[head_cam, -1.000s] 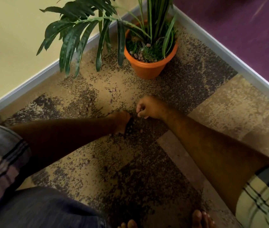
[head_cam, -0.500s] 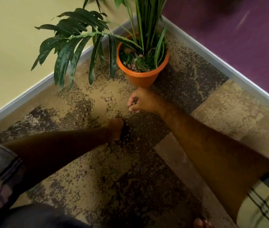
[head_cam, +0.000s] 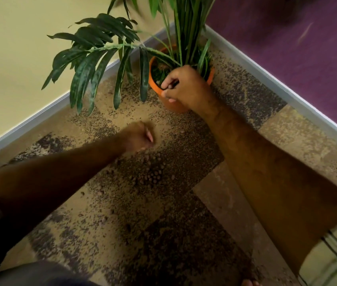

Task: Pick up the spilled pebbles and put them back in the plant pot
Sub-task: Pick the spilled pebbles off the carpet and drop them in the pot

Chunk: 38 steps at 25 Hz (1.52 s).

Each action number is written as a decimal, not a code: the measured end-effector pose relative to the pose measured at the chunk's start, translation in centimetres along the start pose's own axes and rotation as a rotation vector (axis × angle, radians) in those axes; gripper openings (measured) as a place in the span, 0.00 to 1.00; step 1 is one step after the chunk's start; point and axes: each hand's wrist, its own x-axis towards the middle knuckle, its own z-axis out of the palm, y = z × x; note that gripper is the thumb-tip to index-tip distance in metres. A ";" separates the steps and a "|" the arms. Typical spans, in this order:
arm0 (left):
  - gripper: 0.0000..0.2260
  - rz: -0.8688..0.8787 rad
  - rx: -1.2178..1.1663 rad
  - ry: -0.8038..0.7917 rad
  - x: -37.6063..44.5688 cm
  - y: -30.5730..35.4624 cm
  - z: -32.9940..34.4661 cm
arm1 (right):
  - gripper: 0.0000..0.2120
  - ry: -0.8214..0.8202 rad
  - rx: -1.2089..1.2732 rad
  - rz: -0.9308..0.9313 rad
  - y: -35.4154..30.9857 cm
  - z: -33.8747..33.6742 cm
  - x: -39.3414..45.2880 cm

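Observation:
An orange plant pot (head_cam: 155,89) with a green leafy plant stands in the corner of the floor. My right hand (head_cam: 186,87) hovers over the pot's near rim, its fingers curled with small pebbles pinched between them. A cluster of brown pebbles (head_cam: 153,174) lies on the mottled carpet in front of me, with several strays around it. Just behind that cluster, low over the carpet, my left hand (head_cam: 139,137) is blurred with its fingers curled; whether it holds anything I cannot tell.
A yellow wall (head_cam: 19,48) and a purple wall (head_cam: 297,38) meet behind the pot, edged by a grey skirting (head_cam: 39,112). Long leaves (head_cam: 93,65) hang low to the left of the pot. My bare toes (head_cam: 249,282) show at the bottom edge.
My right hand rose from the carpet to the pot's rim. My left hand shifted forward off the pebble cluster, which now lies uncovered.

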 end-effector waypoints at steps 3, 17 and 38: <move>0.07 0.057 -0.360 0.187 0.3 1.2 -2.5 | 0.10 0.085 -0.094 0.015 0.7 -0.9 0.3; 0.08 0.316 -0.304 0.647 4.9 7.0 -5.6 | 0.15 0.163 -0.165 0.006 3.3 -1.5 1.2; 0.05 0.451 0.469 0.134 1.8 -2.3 -0.5 | 0.07 -0.512 -0.374 -0.064 4.2 2.9 -6.1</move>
